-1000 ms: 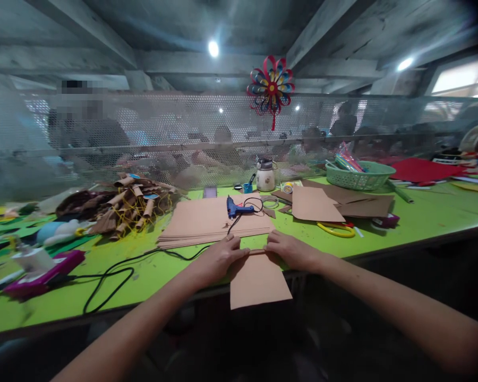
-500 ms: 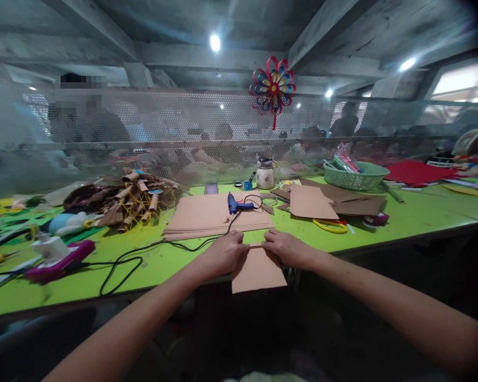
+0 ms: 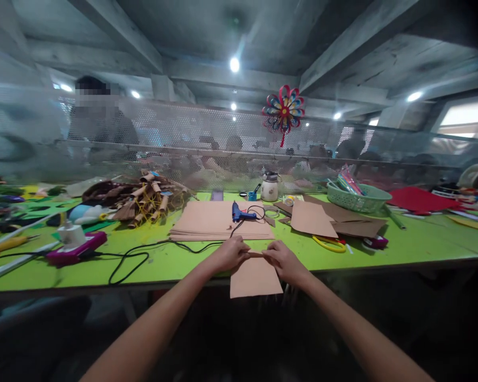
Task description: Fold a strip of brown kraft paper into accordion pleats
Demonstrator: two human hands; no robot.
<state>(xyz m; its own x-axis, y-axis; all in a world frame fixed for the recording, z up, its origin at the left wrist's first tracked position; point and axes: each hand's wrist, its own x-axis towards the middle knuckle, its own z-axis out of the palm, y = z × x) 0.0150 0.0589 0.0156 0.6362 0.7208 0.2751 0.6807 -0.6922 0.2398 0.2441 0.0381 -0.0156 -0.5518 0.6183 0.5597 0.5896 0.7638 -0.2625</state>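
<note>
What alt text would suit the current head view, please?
A person's left hand and right hand grip the far edge of a brown paper sheet; its near end overhangs the green table. Beyond, a blue glue gun lies on stacked brown sheets.

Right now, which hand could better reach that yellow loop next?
Probably the right hand: it is nearer the yellow loop; the left hand would reach across it. Both hold the brown sheet.

Brown sheet [image 3: 256, 279]: far corners hidden by left hand [image 3: 233, 254], right hand [image 3: 287, 262] — people [image 3: 101, 124] behind mesh [image 3: 175, 127] blurred
</note>
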